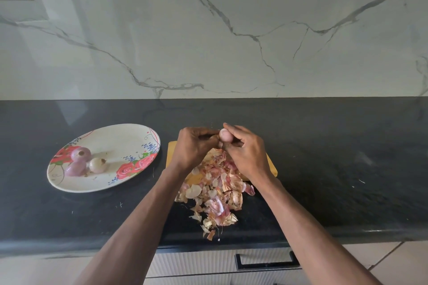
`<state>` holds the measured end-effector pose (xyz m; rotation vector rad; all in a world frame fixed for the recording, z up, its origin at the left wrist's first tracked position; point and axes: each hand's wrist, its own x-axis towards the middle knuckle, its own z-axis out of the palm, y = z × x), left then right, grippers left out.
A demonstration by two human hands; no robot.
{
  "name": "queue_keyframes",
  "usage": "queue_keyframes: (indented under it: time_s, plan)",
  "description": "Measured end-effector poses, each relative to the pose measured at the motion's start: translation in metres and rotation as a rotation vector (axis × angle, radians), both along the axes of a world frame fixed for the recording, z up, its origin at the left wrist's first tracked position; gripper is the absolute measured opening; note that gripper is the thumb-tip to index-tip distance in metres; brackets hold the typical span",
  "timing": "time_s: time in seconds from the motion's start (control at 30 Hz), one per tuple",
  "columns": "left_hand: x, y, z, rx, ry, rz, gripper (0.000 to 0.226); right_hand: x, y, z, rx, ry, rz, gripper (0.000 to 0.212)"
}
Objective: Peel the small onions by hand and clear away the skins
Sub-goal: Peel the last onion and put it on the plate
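A small pale pink onion (225, 134) is held between both hands above the wooden board (171, 148). My right hand (246, 149) grips it with curled fingers. My left hand (195, 146) has its fingers curled against the onion's left side, apparently pinching skin. Below the hands a heap of onion skins (218, 188) covers the board and spills onto the black counter toward me. On the left, three peeled small onions (81, 154) (75, 168) (98, 165) lie on a white floral plate (129, 136).
The black counter (335, 169) runs the full width, with a marble-patterned wall behind it. A few skin scraps (120, 205) lie loose in front of the plate. Under the counter's front edge is a drawer with a dark handle (266, 261).
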<state>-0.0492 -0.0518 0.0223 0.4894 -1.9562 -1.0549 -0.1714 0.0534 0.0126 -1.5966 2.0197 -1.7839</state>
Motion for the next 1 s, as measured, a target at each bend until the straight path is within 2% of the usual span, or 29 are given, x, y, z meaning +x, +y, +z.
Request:
queue_keyframes:
  time_s: [0.2,0.27,0.37,0.5,0.6,0.73,0.87,1.0]
  plan:
    - [-0.002,0.000,0.002,0.118,0.047,0.009,0.013,0.001,0.001,0.003,0.039,-0.208,0.060,0.051]
    - [-0.003,-0.005,0.001,0.179,0.051,0.047,0.014,0.001,0.000,0.004,0.051,-0.249,0.078,0.045]
    - [0.001,-0.009,0.001,0.174,0.005,0.012,0.025,0.001,0.000,0.003,0.045,-0.213,0.043,0.040]
    - [0.006,-0.004,0.006,0.070,-0.015,-0.157,0.022,0.001,0.001,0.002,0.023,-0.072,-0.024,0.046]
    - [0.007,0.000,0.011,0.102,-0.024,-0.200,0.023,0.000,0.001,0.001,0.023,0.001,-0.038,0.048]
    - [0.009,-0.002,0.012,0.154,-0.006,-0.197,0.029,0.000,0.001,0.000,0.025,0.057,-0.059,0.051]
    - [0.007,-0.005,0.003,0.011,-0.053,-0.108,0.018,0.000,0.001,-0.003,0.028,0.086,-0.060,0.047]
    - [0.007,-0.004,0.003,-0.020,-0.023,-0.072,0.021,0.003,0.001,-0.005,0.033,0.092,-0.036,0.043]
